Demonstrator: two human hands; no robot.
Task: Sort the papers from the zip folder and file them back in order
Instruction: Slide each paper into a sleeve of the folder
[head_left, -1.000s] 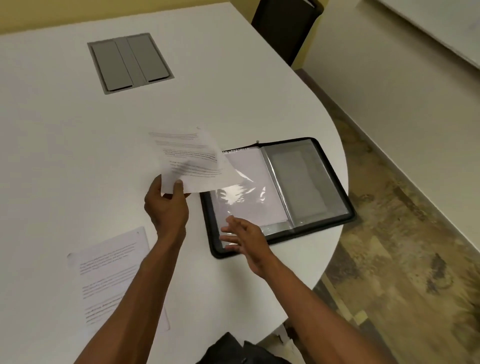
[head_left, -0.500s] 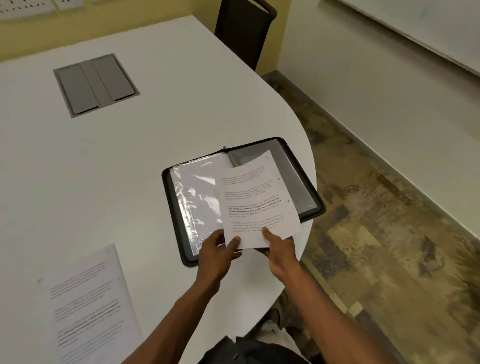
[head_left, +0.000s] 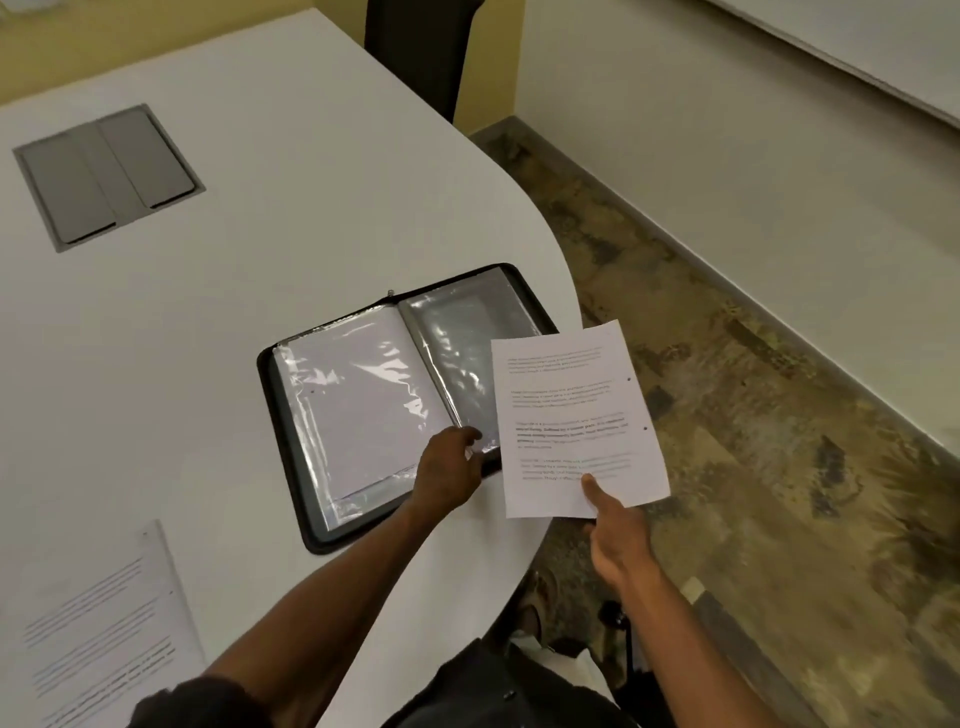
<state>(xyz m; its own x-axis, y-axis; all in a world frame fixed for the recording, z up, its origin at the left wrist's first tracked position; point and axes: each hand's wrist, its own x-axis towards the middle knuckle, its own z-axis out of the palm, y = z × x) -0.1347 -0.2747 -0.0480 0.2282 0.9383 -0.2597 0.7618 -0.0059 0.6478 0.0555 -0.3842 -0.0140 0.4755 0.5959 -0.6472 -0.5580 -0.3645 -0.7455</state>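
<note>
A black zip folder (head_left: 288, 447) lies open near the rounded edge of the white table (head_left: 291, 197), its clear plastic sleeves showing. The left-hand sleeve holds white paper. My right hand (head_left: 615, 535) pinches a printed sheet (head_left: 574, 415) by its bottom edge and holds it over the table edge, just right of the folder. My left hand (head_left: 449, 470) rests at the bottom of the folder's spine, fingertips on the lower corner of a plastic sleeve. Whether they pinch it is unclear. Another printed sheet (head_left: 98, 618) lies flat on the table at the lower left.
A grey cable hatch (head_left: 106, 174) is set into the tabletop at the far left. A dark chair back (head_left: 421, 52) stands behind the table. To the right the table ends and patterned floor (head_left: 779, 441) runs along a pale wall.
My left hand let go of the sheet and went to the folder's sleeves. My right hand carried the sheet off to the right, clear of the folder.
</note>
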